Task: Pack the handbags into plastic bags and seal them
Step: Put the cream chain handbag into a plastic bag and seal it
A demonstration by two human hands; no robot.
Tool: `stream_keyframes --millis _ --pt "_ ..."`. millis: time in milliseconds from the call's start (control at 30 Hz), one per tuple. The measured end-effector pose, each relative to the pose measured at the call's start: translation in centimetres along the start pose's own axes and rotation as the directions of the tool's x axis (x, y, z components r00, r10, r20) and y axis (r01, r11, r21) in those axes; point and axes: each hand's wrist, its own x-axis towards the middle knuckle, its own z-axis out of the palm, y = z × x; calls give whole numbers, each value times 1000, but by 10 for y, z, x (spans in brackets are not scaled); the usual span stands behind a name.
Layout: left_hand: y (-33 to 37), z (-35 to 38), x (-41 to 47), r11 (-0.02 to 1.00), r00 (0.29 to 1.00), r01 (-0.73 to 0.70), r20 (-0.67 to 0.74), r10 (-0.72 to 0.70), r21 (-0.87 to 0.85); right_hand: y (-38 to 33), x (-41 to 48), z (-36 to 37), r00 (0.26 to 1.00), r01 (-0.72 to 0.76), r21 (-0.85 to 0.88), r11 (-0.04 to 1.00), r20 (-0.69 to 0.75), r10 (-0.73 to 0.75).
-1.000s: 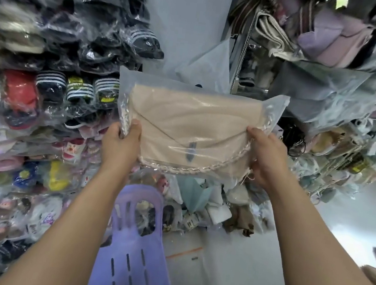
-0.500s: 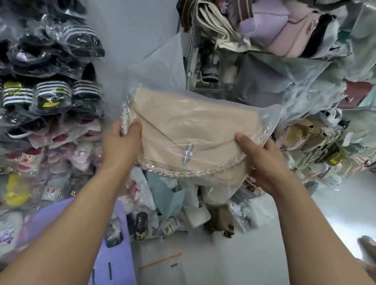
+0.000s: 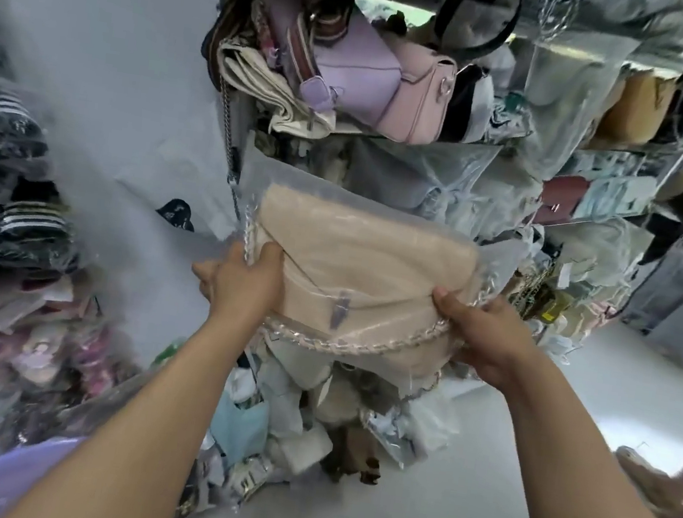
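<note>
Beige envelope handbag (image 3: pixel 365 262) gripped in both hands, already inside its clear plastic bag (image 3: pixel 294 178).
The left hand (image 3: pixel 245 284) and right hand (image 3: pixel 485 338) each clutch a near corner through the film, mid-air; the bag's far edge looks unsealed, though I cannot be sure. Farther off, a lilac handbag (image 3: pixel 359 70) and pink handbag (image 3: pixel 417 97) wait unbagged.

The handbag (image 3: pixel 367 269) sits inside the plastic bag (image 3: pixel 502 260), between left grip (image 3: pixel 243 285) and right grip (image 3: pixel 489 338). Shelves (image 3: pixel 626 147) stand behind, stacked slippers (image 3: pixel 3 228) to the left, a packet pile (image 3: pixel 284 421) on the floor (image 3: pixel 471 509) below.
</note>
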Motion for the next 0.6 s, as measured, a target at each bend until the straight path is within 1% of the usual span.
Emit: stream_keyframes --millis 100,233,367,433,500,533,600 --pt "9 16 26 1000 996 -14 94 13 4 -2 10 2 995 59 75 995 -83 -53" --pt "21 29 50 994 984 -107 142 105 9 -7 23 17 983 102 136 985 -167 -79" --pt "27 48 72 994 977 -110 182 110 -7 -12 52 28 974 106 174 979 -218 -67" --pt "26 61 85 986 969 -154 207 137 66 -17 74 34 974 109 199 974 -215 -65" --pt "26 75 99 958 962 -194 232 143 213 -20 104 43 977 98 215 972 -208 -52" --pt "26 83 109 949 960 -195 247 133 249 -21 120 49 978 92 227 969 -203 -45" --pt "32 99 120 960 942 -193 311 124 205 -22 154 60 976 102 245 964 -211 -49"
